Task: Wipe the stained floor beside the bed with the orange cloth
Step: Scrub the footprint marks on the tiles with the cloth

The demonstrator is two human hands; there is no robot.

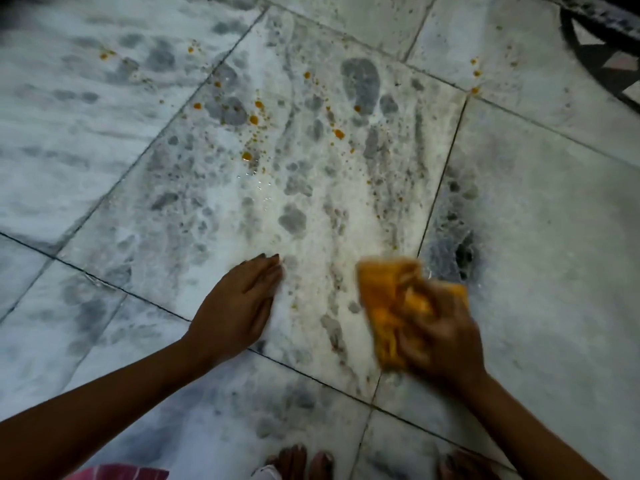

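The white and grey marble floor tile point(311, 209) carries scattered orange stain drops point(254, 120) across its upper middle, with more near the top right. My right hand point(446, 337) grips a crumpled orange cloth point(391, 303) low over the tile's lower right part; both are motion-blurred. My left hand point(239, 306) rests flat on the tile with straight fingers, left of the cloth and below the stains.
A dark patch point(462, 254) marks the tile to the right of the cloth. A dark patterned mat edge point(602, 60) lies at the top right. My bare toes point(304, 462) and a pink garment point(121, 472) show at the bottom edge.
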